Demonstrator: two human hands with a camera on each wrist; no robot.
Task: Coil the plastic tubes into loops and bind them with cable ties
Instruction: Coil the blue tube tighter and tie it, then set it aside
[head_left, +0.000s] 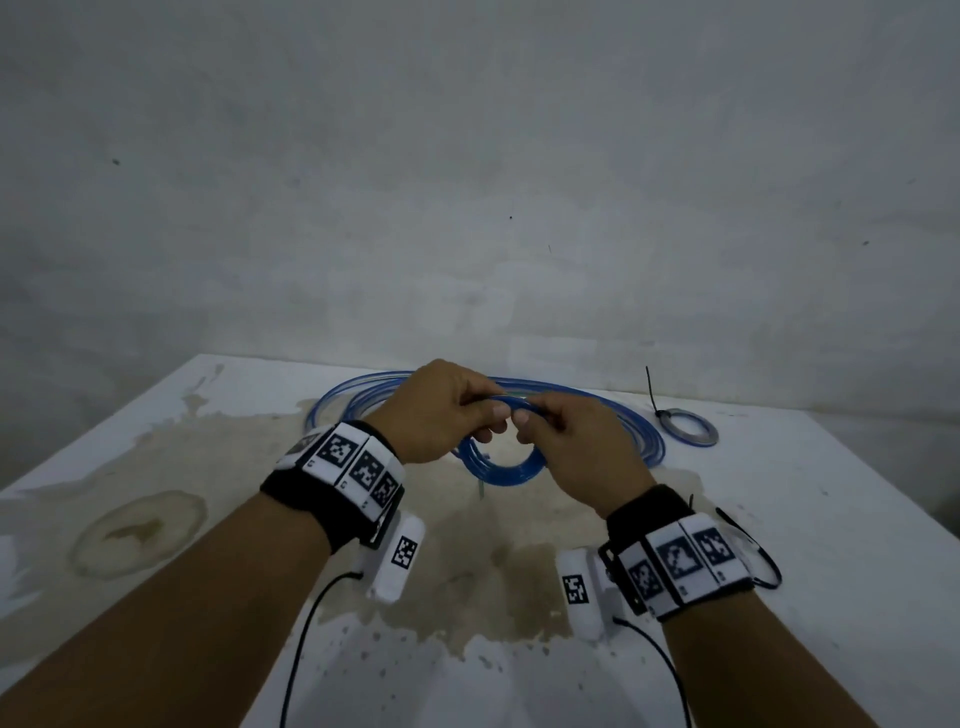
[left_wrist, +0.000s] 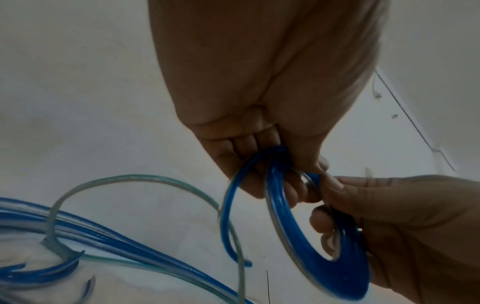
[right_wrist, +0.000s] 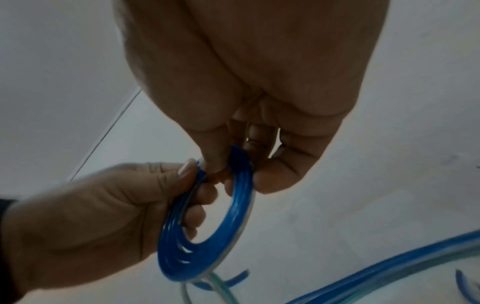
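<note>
Both hands pinch one small coil of blue plastic tube (head_left: 501, 462) above the stained white table (head_left: 779, 519): left hand (head_left: 441, 415), right hand (head_left: 576, 447). Behind them lies loose blue tubing (head_left: 623, 421); right, one tied grey coil (head_left: 688, 427) with a black cable tie (head_left: 652, 392).

A bare, makeshift work area, more utility room than home or office: a white surface (head_left: 779, 519) blotched with brown stains stands against an unpainted, scuffed grey wall (head_left: 467, 182). Loose blue tubing (head_left: 613, 415) sprawls at the far side, beside a small bound coil (head_left: 688, 427) with a black cable tie (head_left: 652, 392).
</note>
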